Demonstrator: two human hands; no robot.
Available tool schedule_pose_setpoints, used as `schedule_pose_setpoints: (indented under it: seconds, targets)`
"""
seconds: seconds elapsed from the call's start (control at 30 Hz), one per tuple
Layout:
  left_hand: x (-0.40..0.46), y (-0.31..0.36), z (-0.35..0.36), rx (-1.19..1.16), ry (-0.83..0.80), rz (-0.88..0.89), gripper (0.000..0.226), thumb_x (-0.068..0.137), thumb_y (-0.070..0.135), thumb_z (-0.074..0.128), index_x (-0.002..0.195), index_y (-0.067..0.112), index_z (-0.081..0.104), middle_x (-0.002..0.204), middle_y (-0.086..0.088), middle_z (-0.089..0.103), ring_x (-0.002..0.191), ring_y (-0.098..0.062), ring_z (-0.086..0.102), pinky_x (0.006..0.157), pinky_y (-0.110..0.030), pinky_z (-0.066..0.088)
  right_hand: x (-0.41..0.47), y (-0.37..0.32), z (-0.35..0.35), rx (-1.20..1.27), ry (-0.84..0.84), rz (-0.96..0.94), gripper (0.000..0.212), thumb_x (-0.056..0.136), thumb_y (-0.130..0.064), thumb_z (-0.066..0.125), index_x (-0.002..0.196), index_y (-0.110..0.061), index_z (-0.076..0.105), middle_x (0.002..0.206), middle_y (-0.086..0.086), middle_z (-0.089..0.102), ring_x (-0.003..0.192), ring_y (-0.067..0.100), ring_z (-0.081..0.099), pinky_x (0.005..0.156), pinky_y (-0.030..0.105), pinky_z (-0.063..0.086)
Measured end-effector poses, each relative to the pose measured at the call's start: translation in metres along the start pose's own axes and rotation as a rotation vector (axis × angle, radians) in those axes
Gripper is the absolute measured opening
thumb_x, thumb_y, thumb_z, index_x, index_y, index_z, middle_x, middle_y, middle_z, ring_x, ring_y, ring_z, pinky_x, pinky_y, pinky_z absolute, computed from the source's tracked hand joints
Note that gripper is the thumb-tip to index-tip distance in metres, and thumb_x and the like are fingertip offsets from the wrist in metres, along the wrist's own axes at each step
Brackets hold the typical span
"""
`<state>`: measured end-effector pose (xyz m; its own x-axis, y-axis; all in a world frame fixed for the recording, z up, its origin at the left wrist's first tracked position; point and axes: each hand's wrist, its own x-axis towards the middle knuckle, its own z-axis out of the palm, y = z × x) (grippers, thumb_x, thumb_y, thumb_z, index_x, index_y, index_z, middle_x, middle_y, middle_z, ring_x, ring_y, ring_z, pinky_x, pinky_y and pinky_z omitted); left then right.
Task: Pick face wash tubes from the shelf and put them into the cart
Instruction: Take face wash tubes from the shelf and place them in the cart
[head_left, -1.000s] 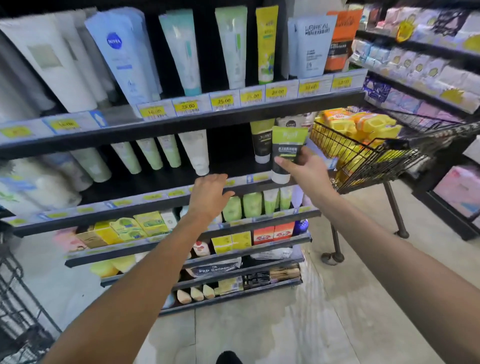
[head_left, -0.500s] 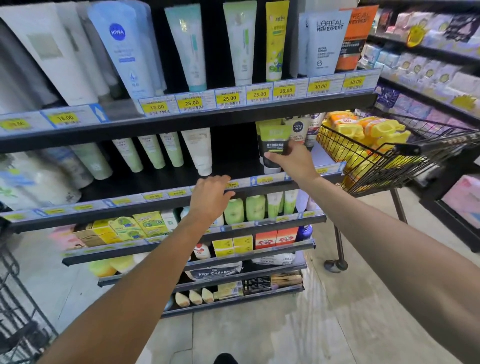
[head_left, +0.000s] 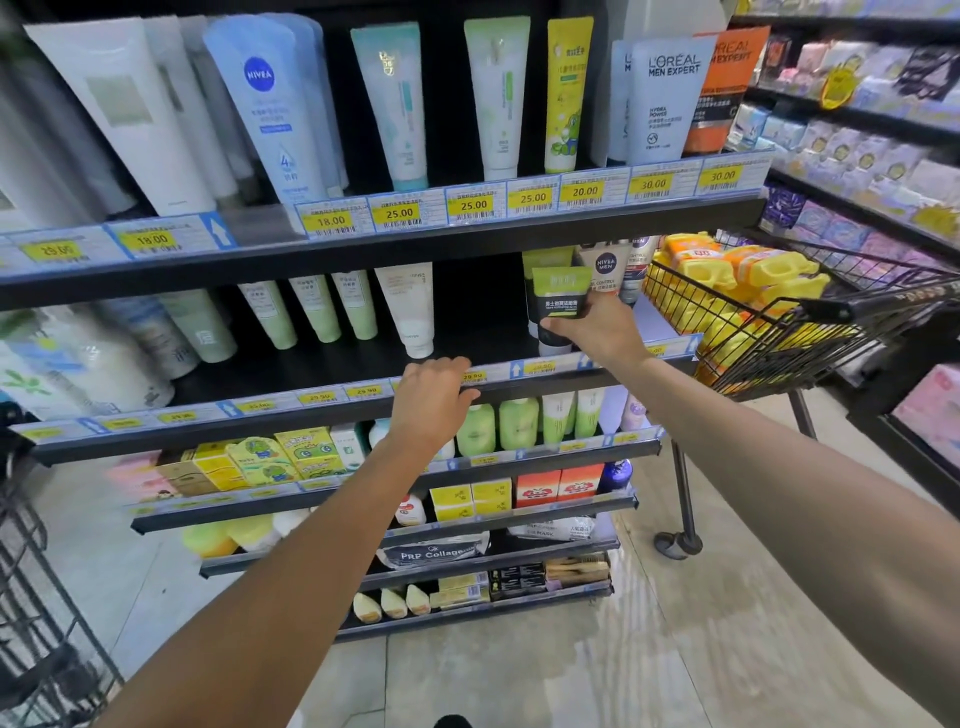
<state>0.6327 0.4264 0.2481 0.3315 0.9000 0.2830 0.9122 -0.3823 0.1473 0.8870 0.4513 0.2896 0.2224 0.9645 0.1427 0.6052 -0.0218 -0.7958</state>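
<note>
Green-and-black tube gripped at the shelf

Head view: the right hand (head_left: 597, 330) curls thumb and fingers round a flat, glossy green-and-black face wash tube (head_left: 558, 306), cap down, at the black shelf (head_left: 311, 374), beside a Nivea Men tube (head_left: 605, 270). The left hand (head_left: 431, 400) rests on the shelf's edge, fingers bent over the price strip. The black wire cart (head_left: 779, 353) holds yellow packs (head_left: 748, 270)

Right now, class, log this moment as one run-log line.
right hand: grips green-and-black face wash tube at shelf | left hand: rests on black shelf edge | black wire cart: right of shelf
</note>
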Motion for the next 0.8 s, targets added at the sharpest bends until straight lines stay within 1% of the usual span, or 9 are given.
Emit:
schedule_pose_setpoints:
  seconds: [0.2, 0.3, 0.37, 0.43, 0.5, 0.57, 0.63, 0.7, 0.8]
  targets:
    - [-0.001, 0.002, -0.007, 0.044, -0.044, 0.027, 0.037, 0.099, 0.039, 0.064, 0.126, 0.013, 0.062, 0.101, -0.005, 0.069, 0.097, -0.027, 0.065, 0.091, -0.040, 0.049, -0.007, -0.005, -0.003, -0.007, -0.041, 0.012, 0.046, 0.087, -0.041, 0.080, 0.127, -0.022, 0.069, 0.120, -0.003, 0.073, 0.109, 0.015, 0.064, 0.090, 0.026, 0.045]
    - [-0.006, 0.001, -0.018, -0.030, -0.089, 0.012, 0.051, 0.101, 0.036, 0.064, 0.143, 0.010, 0.053, 0.122, -0.010, 0.067, 0.116, -0.031, 0.062, 0.101, -0.043, 0.049, -0.013, -0.014, -0.015, -0.047, -0.047, 0.054, 0.045, 0.086, -0.047, 0.079, 0.123, -0.023, 0.070, 0.116, -0.004, 0.074, 0.109, 0.019, 0.066, 0.088, 0.029, 0.048]
    - [-0.014, 0.000, -0.031, -0.065, -0.094, -0.002, 0.057, 0.101, 0.034, 0.063, 0.150, 0.009, 0.046, 0.136, -0.011, 0.061, 0.128, -0.031, 0.056, 0.109, -0.043, 0.045, -0.026, -0.028, -0.028, -0.090, -0.040, 0.094, 0.040, 0.088, -0.048, 0.077, 0.115, -0.020, 0.068, 0.105, -0.005, 0.072, 0.099, 0.021, 0.065, 0.080, 0.031, 0.049]
    - [-0.027, -0.001, -0.048, -0.049, -0.108, -0.005, 0.059, 0.103, 0.035, 0.059, 0.153, 0.008, 0.041, 0.144, -0.013, 0.056, 0.135, -0.031, 0.050, 0.115, -0.041, 0.039, -0.052, -0.046, -0.040, -0.159, -0.025, 0.100, 0.035, 0.093, -0.044, 0.074, 0.115, -0.020, 0.060, 0.101, -0.002, 0.065, 0.090, 0.022, 0.058, 0.074, 0.032, 0.046]
    - [-0.046, 0.001, -0.069, -0.038, -0.130, -0.030, 0.061, 0.105, 0.039, 0.053, 0.156, 0.009, 0.036, 0.151, -0.012, 0.050, 0.140, -0.030, 0.044, 0.119, -0.040, 0.034, -0.081, -0.063, -0.049, -0.258, -0.035, 0.055, 0.039, 0.095, -0.043, 0.070, 0.121, -0.017, 0.057, 0.107, 0.006, 0.067, 0.086, 0.025, 0.059, 0.071, 0.036, 0.048]
    - [-0.070, 0.005, -0.095, -0.034, -0.184, -0.091, 0.063, 0.106, 0.045, 0.048, 0.158, 0.012, 0.033, 0.156, -0.010, 0.044, 0.144, -0.030, 0.039, 0.120, -0.042, 0.032, -0.110, -0.086, -0.056, -0.334, -0.125, 0.017, 0.048, 0.098, -0.042, 0.066, 0.136, -0.013, 0.054, 0.120, 0.014, 0.067, 0.090, 0.031, 0.066, 0.072, 0.040, 0.054]
    - [-0.098, 0.004, -0.124, -0.060, -0.183, -0.153, 0.063, 0.105, 0.048, 0.047, 0.156, 0.013, 0.037, 0.154, -0.010, 0.046, 0.142, -0.031, 0.042, 0.118, -0.044, 0.034, -0.137, -0.111, -0.058, -0.395, -0.228, -0.014, 0.061, 0.102, -0.043, 0.060, 0.150, -0.010, 0.045, 0.137, 0.015, 0.062, 0.111, 0.032, 0.065, 0.083, 0.040, 0.052]
    - [-0.128, 0.002, -0.151, -0.068, -0.129, -0.186, 0.058, 0.104, 0.048, 0.047, 0.148, 0.010, 0.050, 0.143, -0.013, 0.056, 0.131, -0.035, 0.053, 0.109, -0.047, 0.045, -0.162, -0.139, -0.057, -0.445, -0.308, -0.073, 0.064, 0.104, -0.043, 0.054, 0.157, -0.010, 0.038, 0.153, 0.012, 0.050, 0.134, 0.029, 0.054, 0.104, 0.038, 0.045]
    - [-0.171, -0.007, -0.183, -0.095, -0.090, -0.278, 0.057, 0.101, 0.049, 0.043, 0.134, 0.006, 0.062, 0.129, -0.017, 0.065, 0.119, -0.039, 0.061, 0.099, -0.050, 0.053, -0.189, -0.173, -0.047, -0.457, -0.387, -0.185, 0.062, 0.106, -0.044, 0.051, 0.157, -0.012, 0.037, 0.157, 0.011, 0.045, 0.139, 0.028, 0.049, 0.109, 0.037, 0.041]
